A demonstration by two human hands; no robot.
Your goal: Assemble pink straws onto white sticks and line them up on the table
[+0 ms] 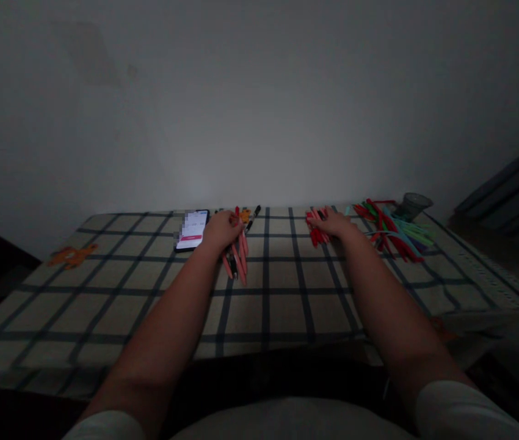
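My left hand (224,228) is closed over a bundle of pens (242,253), mostly pink with a few black ones. Its thumb and forefinger curl together at the bundle's upper part, and the tips fan out toward me. A black pen (253,219) slants away at the bundle's far right. Over on the right, my right hand (336,223) grips a smaller bundle of red and pink pens (316,236), thumb in front and fingers behind. Both bundles appear to rest on the checked cloth; the dim light hides exactly which pens each hand touches.
A phone (192,230) with a lit screen lies left of my left hand. Right of my right hand are loose red, green and blue fuzzy-looking strips (397,235) and a clear cup (413,206). The checked tablecloth (282,305) reaches the wall (259,110).
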